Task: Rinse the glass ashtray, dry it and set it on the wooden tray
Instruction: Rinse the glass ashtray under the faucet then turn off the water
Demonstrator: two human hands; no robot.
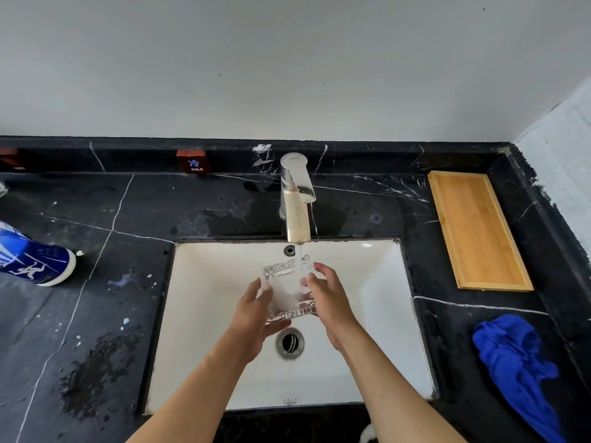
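Our left hand and right hand both clamped on ashtray, under tap water, over sink.

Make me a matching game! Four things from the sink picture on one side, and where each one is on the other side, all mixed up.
Things:
1. glass ashtray
2. wooden tray
3. blue cloth
4. blue can

Places:
A. lying on the counter, far left
B. crumpled on the counter, near right
C. held under the running water
D. on the counter, far right corner

Pairs: 1-C, 2-D, 3-B, 4-A
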